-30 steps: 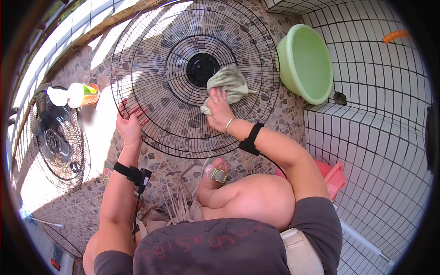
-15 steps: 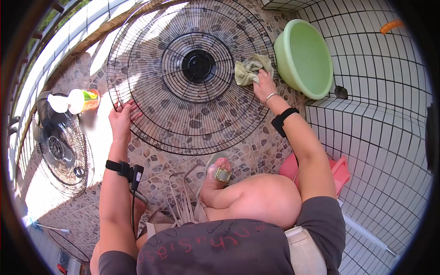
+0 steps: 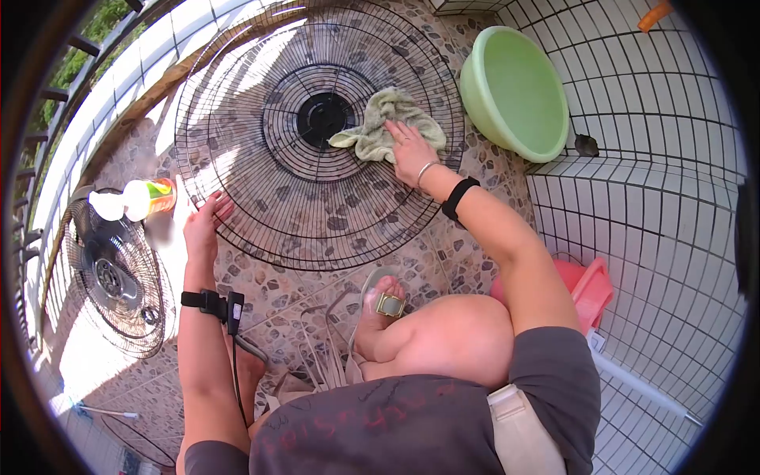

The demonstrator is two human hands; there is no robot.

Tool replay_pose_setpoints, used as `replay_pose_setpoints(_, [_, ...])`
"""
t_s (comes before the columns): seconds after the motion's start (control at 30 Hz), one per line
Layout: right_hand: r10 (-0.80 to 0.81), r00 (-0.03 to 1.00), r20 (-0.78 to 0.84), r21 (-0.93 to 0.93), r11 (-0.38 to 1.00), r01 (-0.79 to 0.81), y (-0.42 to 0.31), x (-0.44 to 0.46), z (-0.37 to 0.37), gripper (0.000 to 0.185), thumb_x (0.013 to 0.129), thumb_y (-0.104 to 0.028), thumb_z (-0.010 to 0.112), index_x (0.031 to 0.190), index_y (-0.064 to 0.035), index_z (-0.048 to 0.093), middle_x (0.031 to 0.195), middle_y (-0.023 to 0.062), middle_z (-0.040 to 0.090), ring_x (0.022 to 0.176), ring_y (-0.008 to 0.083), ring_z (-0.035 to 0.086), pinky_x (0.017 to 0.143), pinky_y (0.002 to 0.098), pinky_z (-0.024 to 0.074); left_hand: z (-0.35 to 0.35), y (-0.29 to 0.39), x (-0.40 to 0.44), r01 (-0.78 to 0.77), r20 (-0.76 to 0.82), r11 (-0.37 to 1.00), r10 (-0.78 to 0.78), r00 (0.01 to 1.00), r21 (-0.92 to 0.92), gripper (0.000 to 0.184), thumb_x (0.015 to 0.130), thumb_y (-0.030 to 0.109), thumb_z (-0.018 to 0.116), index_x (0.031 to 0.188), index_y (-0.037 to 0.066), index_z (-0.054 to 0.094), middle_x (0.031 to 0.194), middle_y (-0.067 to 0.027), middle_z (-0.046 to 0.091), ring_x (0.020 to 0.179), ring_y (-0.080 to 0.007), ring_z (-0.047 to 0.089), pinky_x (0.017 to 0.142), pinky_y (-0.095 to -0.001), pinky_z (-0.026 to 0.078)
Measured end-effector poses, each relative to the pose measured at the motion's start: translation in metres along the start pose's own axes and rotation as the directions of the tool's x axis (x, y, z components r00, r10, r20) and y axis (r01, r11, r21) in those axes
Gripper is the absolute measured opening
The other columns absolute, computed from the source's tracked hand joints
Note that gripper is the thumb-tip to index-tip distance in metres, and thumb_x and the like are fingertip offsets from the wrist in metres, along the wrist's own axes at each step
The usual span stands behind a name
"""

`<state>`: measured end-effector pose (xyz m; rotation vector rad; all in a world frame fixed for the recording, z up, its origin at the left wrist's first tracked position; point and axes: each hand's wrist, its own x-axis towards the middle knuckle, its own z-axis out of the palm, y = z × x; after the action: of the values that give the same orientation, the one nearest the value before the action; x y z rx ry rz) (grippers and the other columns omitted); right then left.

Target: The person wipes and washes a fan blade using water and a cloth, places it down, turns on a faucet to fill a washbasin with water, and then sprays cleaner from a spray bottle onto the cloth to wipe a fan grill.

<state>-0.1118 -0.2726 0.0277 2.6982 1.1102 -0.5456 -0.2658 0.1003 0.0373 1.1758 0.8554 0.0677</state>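
A large round black wire fan grille [image 3: 340, 214] with a dark hub fills the middle of the floor before me. At its lower left edge, my left hand [image 3: 204, 222] grips the rim, fingers on the inner side. My right hand [image 3: 415, 150] presses a greyish-green cloth [image 3: 392, 119] onto the wires right of the hub. The cloth is spread out, and one corner points towards the hub. My right fingers lie over its lower part; the thumb is hard to make out.
A light green basin [image 3: 518, 95] stands at the upper right by the tiled wall [image 3: 649, 206]. On the left are a smaller fan part [image 3: 107, 273] and a white bottle [image 3: 150, 198] with a colourful label. A pink plastic container [image 3: 590, 289] sits beside my right knee.
My right hand has moved left with the cloth, from the grille's right edge inward towards the hub. The cloth has spread wider. My left hand keeps its hold on the rim.
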Motion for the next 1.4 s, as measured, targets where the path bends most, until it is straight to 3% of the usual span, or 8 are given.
replay_pose_setpoints(0.13, [0.026,0.976,-0.215,0.376,0.925,0.058,-0.098,-0.001,0.018,0.049,0.087,-0.031,0.049,0.122,0.0047,0.048,0.142,0.0263,0.026,0.128,0.053,0.018,0.109,0.0505,0.0173,0.051,-0.059,-0.071,-0.23,-0.265,0.973,0.231,0.936,0.033,0.059,0.086,-0.003,0.052,0.137,0.009,0.025,0.114,-0.0196,0.053,0.095,-0.0271,0.061,0.075,-0.0386,0.055])
replay_pose_setpoints(0.27, [-0.56,0.821,0.111,0.211,0.82,0.531,-0.086,-0.007,0.006,0.046,0.082,-0.022,0.054,0.124,-0.0053,0.051,0.149,0.0009,0.024,0.139,0.0244,0.017,0.108,0.0428,0.0268,0.041,-0.077,-0.075,-0.043,-0.216,0.997,0.028,0.976,-0.068,0.073,0.083,-0.009,0.05,0.14,0.019,0.014,0.116,-0.0207,0.05,0.092,-0.0282,0.062,0.071,-0.039,0.056])
replay_pose_setpoints(0.4, [-0.2,0.963,-0.179,0.107,0.969,0.221,-0.002,0.011,0.005,0.045,0.077,-0.012,0.053,0.121,-0.0007,0.052,0.148,-0.0001,0.027,0.137,0.0196,0.023,0.105,0.0343,0.0338,-0.01,-0.027,-0.004,-0.046,0.126,0.984,0.024,0.992,0.171,0.043,0.086,-0.004,0.051,0.127,-0.003,0.038,0.112,-0.0215,0.055,0.089,-0.0279,0.063,0.07,-0.0377,0.057])
replay_pose_setpoints(0.57, [0.159,0.984,-0.083,0.23,0.964,-0.136,-0.055,0.026,0.0,0.041,0.081,-0.025,0.05,0.107,0.0052,0.059,0.125,0.0193,0.049,0.107,0.0416,0.044,0.101,0.0455,0.0306,0.032,-0.041,-0.031,-0.242,-0.265,0.968,0.216,0.94,-0.069,0.059,0.086,0.004,0.058,0.135,0.005,0.024,0.115,-0.0187,0.051,0.094,-0.023,0.06,0.073,-0.0356,0.054])
replay_pose_setpoints(0.73, [-0.517,0.842,0.153,0.222,0.848,0.481,-0.087,0.003,0.001,0.041,0.078,-0.018,0.052,0.116,-0.0034,0.059,0.149,0.0075,0.024,0.136,0.0305,0.023,0.111,0.0417,0.0204,0.05,-0.087,-0.08,0.069,-0.112,0.991,-0.082,0.99,-0.116,0.072,0.08,-0.014,0.05,0.136,0.019,0.019,0.109,-0.0202,0.052,0.088,-0.028,0.062,0.065,-0.0406,0.057])
replay_pose_setpoints(1.03, [0.231,0.972,-0.051,0.157,0.963,-0.22,-0.031,0.036,-0.008,0.04,0.078,-0.025,0.055,0.105,0.0049,0.061,0.141,0.0195,0.033,0.123,0.0387,0.037,0.108,0.0417,0.0244,0.037,-0.024,-0.031,-0.253,-0.188,0.966,0.238,0.953,-0.06,0.046,0.09,0.009,0.054,0.129,0.001,0.032,0.099,-0.0146,0.058,0.088,-0.0249,0.063,0.073,-0.0381,0.056])
replay_pose_setpoints(1.27, [-0.495,0.864,0.09,0.086,0.868,0.489,-0.052,0.003,0.003,0.041,0.076,-0.017,0.054,0.112,0.0014,0.061,0.146,0.009,0.029,0.137,0.0311,0.021,0.111,0.0389,0.0196,0.027,-0.072,-0.055,0.164,0.067,0.986,-0.163,0.984,-0.009,0.059,0.082,-0.009,0.051,0.133,0.009,0.03,0.103,-0.0207,0.057,0.085,-0.0293,0.063,0.069,-0.0436,0.056])
replay_pose_setpoints(1.4, [0.106,0.993,-0.055,0.035,0.994,-0.104,0.027,0.009,0.008,0.037,0.078,-0.02,0.056,0.105,0.0041,0.061,0.138,0.0123,0.039,0.134,0.0325,0.025,0.11,0.0401,0.0229,-0.026,-0.019,0.02,0.113,0.037,0.992,-0.111,0.993,-0.055,0.052,0.087,0.006,0.055,0.131,-0.003,0.028,0.107,-0.0218,0.057,0.091,-0.0262,0.063,0.076,-0.0402,0.056])
